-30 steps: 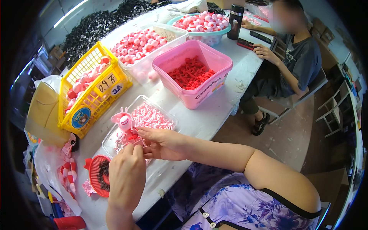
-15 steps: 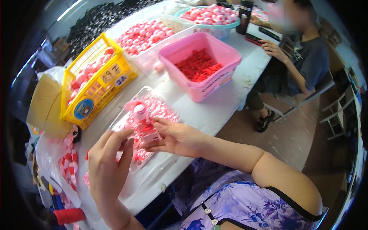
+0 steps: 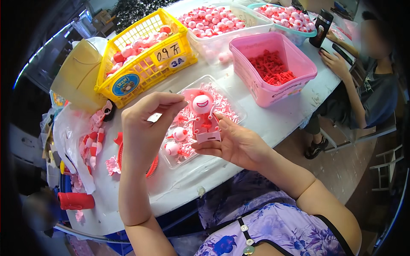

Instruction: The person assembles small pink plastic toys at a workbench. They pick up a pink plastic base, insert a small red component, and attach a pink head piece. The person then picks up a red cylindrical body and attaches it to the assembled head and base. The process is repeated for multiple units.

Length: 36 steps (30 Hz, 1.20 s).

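Observation:
My right hand (image 3: 243, 143) holds a pink plastic toy figure (image 3: 202, 104) by its lower part, thumb at its side and fingers beneath. The figure has a round white head with a painted smile, red pieces in its middle and a flat base. Close to the head's left side, my left hand (image 3: 147, 113) pinches thumb and forefinger together; what is between them, if anything, is too small to make out. Below both hands lies a clear tray (image 3: 171, 165) with small pale pink parts (image 3: 227, 102). Two white balls with red pieces (image 3: 180, 134) also rest in it.
Behind stand a yellow basket (image 3: 150, 64) and a clear bin (image 3: 205, 46) of pink-and-white balls, plus a pink tub (image 3: 273, 91) of red parts. A red ring-shaped item (image 3: 152, 167) lies by my left forearm. Another person (image 3: 371, 94) sits at the right.
My left hand has risen beside the figure's head, its fingers now pinched. The figure's smiling face now shows more squarely. The view has shifted, so the table's things appear farther right.

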### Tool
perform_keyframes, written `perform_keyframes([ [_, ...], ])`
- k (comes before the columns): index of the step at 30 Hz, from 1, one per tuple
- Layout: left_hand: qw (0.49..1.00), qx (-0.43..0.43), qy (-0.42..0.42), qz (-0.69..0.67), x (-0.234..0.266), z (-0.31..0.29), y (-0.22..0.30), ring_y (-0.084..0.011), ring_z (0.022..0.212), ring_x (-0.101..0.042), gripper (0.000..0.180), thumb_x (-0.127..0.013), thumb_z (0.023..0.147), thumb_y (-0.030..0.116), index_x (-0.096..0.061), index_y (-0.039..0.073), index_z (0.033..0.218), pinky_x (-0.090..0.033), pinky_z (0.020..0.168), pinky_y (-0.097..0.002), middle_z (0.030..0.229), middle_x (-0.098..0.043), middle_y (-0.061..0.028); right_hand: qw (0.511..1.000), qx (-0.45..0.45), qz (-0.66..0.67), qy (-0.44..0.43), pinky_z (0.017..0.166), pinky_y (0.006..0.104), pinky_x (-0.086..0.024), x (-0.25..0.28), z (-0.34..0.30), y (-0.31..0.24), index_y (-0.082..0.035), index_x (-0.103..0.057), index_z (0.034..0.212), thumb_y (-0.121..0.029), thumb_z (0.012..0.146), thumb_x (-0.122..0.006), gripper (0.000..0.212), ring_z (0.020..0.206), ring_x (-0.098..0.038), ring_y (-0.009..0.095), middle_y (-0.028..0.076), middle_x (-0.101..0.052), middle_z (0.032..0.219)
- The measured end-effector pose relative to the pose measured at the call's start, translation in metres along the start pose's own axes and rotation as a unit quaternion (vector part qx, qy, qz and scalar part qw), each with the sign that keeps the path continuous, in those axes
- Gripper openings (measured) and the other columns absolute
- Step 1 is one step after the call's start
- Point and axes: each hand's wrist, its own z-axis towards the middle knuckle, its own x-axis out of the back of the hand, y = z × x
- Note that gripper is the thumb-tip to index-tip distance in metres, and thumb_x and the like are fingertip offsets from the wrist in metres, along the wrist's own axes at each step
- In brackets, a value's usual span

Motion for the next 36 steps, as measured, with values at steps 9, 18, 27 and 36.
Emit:
perform_keyframes([
  [9, 0.999, -0.028, 0.041, 0.022, -0.005, 0.002, -0.002, -0.0116, 0.084, -0.066, 0.011, -0.065, 0.083, -0.005, -0.065, -0.005, 0.094, -0.051, 0.078, -0.0231, 0.087, -0.069, -0.0071, 1.000, -0.018, 0.000, -0.018, 0.104, 0.0450, -0.040, -0.005, -0.003, 0.002, -0.009, -0.028, 0.139, -0.026, 0.100, -0.041, 0.044, 0.116, -0.054, 0.029, 0.014, -0.049, 0.129],
  [18, 0.999, -0.027, 0.026, 0.014, -0.005, 0.001, -0.005, -0.0120, 0.084, -0.066, 0.011, -0.065, 0.083, -0.004, -0.065, -0.005, 0.094, -0.051, 0.078, -0.0232, 0.088, -0.069, -0.0079, 1.000, -0.026, 0.011, -0.004, 0.104, 0.0445, -0.040, -0.008, -0.003, 0.002, -0.005, -0.034, 0.136, -0.033, 0.101, -0.036, 0.045, 0.118, -0.053, 0.032, 0.017, -0.051, 0.127],
  [27, 1.000, -0.010, 0.010, -0.018, -0.009, 0.001, -0.006, -0.0125, 0.085, -0.065, 0.012, -0.065, 0.082, -0.005, -0.065, -0.005, 0.094, -0.052, 0.080, -0.0245, 0.090, -0.069, -0.0085, 0.998, -0.022, 0.066, 0.011, 0.107, 0.0458, -0.038, -0.014, -0.003, -0.002, -0.003, -0.035, 0.136, -0.033, 0.101, -0.036, 0.046, 0.120, -0.051, 0.034, 0.022, -0.049, 0.129],
  [36, 0.997, -0.024, 0.067, 0.038, -0.011, 0.003, -0.002, -0.0124, 0.082, -0.067, 0.014, -0.067, 0.080, -0.003, -0.067, -0.002, 0.094, -0.052, 0.075, -0.0245, 0.090, -0.070, -0.0079, 0.999, -0.024, 0.040, 0.011, 0.105, 0.0454, -0.040, -0.017, -0.001, 0.002, -0.004, -0.037, 0.136, -0.034, 0.101, -0.036, 0.046, 0.117, -0.053, 0.033, 0.021, -0.053, 0.125],
])
